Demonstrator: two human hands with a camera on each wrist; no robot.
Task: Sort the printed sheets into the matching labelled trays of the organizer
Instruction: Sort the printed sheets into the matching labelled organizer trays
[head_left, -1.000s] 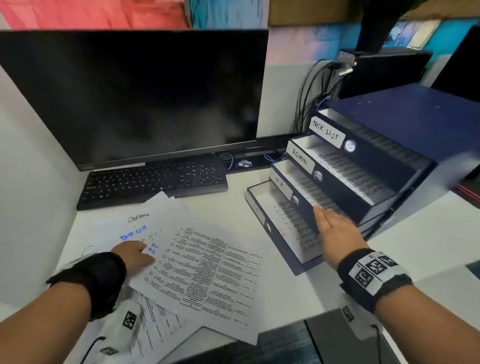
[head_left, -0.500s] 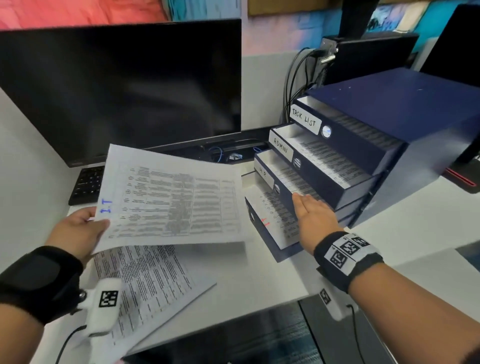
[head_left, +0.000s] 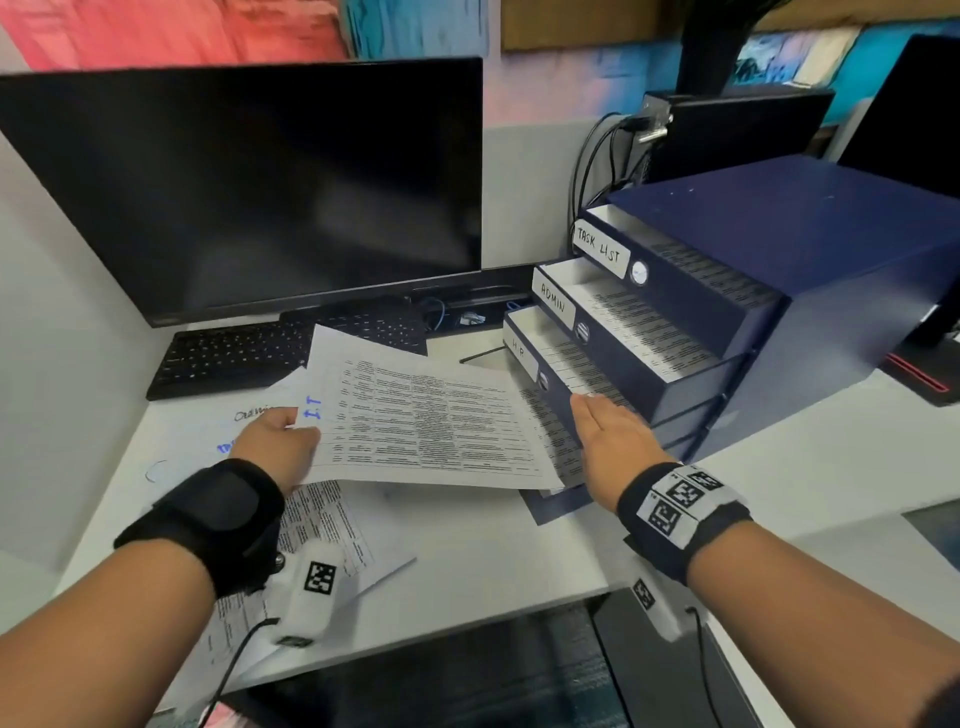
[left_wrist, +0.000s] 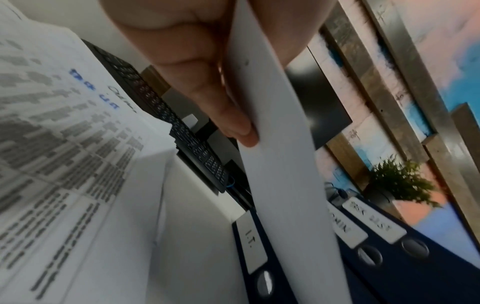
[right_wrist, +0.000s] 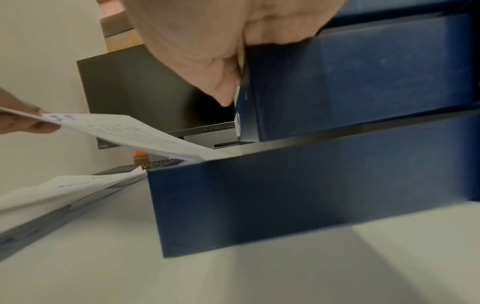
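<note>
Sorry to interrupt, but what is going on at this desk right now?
A person is filing printed sheets into a blue organizer with labelled trays. The left hand pinches a sheet marked I.T. by its corner, its far edge reaching into the bottom tray. The right hand rests flat on the trays. More sheets lie on the desk.

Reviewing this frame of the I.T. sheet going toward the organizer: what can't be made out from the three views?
- Bottom tray: in the head view the I.T. sheet covers its label and most of its contents.
- Right hand: in the head view, fingertips hidden behind the hand; in the right wrist view, cut off by the top edge.
- Printed text on the sheets: too small in the head view, blurred in the left wrist view.
- HR tray label: hidden by the sheet in the left wrist view.
</note>
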